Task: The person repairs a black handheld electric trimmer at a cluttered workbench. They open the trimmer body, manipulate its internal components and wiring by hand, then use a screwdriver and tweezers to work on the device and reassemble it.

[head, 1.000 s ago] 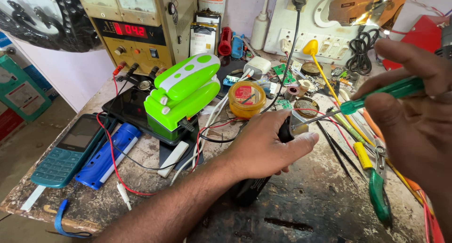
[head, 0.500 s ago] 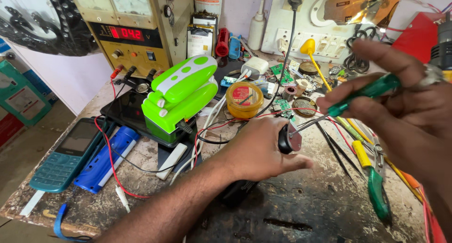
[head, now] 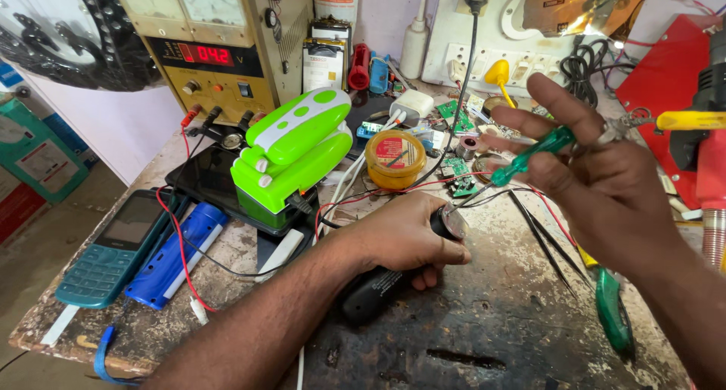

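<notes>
Now: left hand (head: 404, 235) wraps around a black torch (head: 378, 284) lying on the bench (head: 499, 329), fingers closed over its front end; the round metal head (head: 454, 225) shows just past the fingertips. Right hand (head: 605, 186) is raised above the bench, fingers partly spread, pinching a green screwdriver (head: 533, 154) between thumb and fingers; its tip points down-left toward the torch head, close to it. Left of the torch: green lamp (head: 291, 159), yellow tin (head: 395, 158), blue cell (head: 175, 254), phone (head: 113, 248).
</notes>
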{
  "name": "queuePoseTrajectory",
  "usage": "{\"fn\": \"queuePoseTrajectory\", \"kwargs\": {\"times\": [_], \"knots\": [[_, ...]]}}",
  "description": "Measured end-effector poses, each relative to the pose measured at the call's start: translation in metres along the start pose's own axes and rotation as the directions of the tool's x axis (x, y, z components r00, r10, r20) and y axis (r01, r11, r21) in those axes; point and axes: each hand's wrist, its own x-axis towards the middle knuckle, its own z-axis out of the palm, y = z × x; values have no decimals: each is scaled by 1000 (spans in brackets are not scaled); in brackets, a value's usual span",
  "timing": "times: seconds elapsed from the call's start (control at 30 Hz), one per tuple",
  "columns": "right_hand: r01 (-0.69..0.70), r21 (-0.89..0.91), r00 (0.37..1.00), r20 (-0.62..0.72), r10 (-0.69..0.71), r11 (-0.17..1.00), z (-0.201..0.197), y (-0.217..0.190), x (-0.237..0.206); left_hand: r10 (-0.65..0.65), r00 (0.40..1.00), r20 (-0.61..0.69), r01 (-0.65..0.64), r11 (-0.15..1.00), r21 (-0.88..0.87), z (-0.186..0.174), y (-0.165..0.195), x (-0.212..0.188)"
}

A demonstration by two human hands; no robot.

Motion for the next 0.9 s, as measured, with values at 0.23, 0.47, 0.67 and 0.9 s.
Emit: {"fn": "queuePoseTrajectory", "kwargs": {"times": [0.23, 0.47, 0.67, 0.9], "knots": [[140, 257, 983, 81, -165, 956, -8, 12, 0, -33, 999, 33, 33, 999, 12, -1, -3, 3], [16, -276, 996, -84, -40, 961, -5, 7, -1, -25, 999, 39, 24, 999, 37, -2, -2, 3], [-44, -335, 995, -101, 10, 941, -12, 14, -1, -37, 998, 49, 34, 997, 67, -1, 1, 3], [176, -613, 972, 234, -36, 770, -32, 7, 4, -31, 999, 24, 26, 982, 188, -4, 12, -10]]}}
